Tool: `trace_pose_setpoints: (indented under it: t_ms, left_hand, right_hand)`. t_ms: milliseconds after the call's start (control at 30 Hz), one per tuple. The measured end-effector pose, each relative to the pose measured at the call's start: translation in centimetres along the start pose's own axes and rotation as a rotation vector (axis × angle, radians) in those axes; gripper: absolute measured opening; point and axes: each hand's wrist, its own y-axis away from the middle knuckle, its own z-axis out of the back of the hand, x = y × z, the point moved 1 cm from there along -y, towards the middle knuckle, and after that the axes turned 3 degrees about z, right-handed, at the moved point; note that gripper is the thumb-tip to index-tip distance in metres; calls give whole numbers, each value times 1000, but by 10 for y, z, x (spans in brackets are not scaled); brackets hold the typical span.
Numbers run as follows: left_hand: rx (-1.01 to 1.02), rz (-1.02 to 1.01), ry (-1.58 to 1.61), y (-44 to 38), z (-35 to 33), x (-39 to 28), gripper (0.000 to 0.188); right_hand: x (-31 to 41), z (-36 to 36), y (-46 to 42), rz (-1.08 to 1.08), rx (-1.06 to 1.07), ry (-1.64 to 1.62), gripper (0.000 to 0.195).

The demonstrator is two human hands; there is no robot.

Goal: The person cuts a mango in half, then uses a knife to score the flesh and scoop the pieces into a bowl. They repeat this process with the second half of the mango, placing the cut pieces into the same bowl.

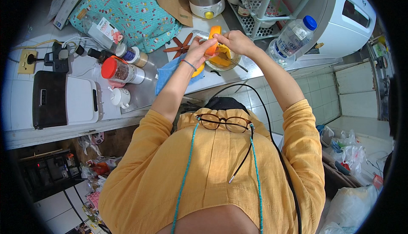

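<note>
My left hand [198, 51] holds a curved orange piece [214, 32], which looks like a slice of squash or fruit, upright above the worktop. The fingertips of my right hand [237, 42] grip the same piece from the other side. Below my hands, a bowl [237, 58] contains yellow-orange pieces [220, 60] and a utensil with a thin metal handle [239, 65]. Another yellow-orange piece [198, 71] lies under my left wrist, partly hidden, by a blue cloth [168, 73]. A shiny, clear or metallic item [200, 34] shows behind my left fingers; its kind is unclear.
A brown petal-shaped trivet [181, 47] lies behind the cloth. Left are a red-lidded jar [109, 71], other jars and a white lidded pot [120, 97]. Behind stands a steel-topped electric cooker [207, 6]. Right are a plastic rack [266, 6] and a blue-capped bottle [295, 37] near the counter edge.
</note>
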Motion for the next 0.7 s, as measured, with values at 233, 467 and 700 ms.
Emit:
trace_pose_setpoints:
  t_ms: [233, 467, 700]
  left_hand:
    - [100, 21, 91, 2, 7, 3, 75]
    - [86, 10, 126, 4, 7, 7, 79]
    - [70, 5, 151, 2, 6, 9, 83]
  right_hand:
    - [-4, -1, -8, -46, 24, 38, 74]
    - [-10, -6, -3, 125, 5, -96, 68]
    - [2, -3, 7, 117, -55, 9, 58]
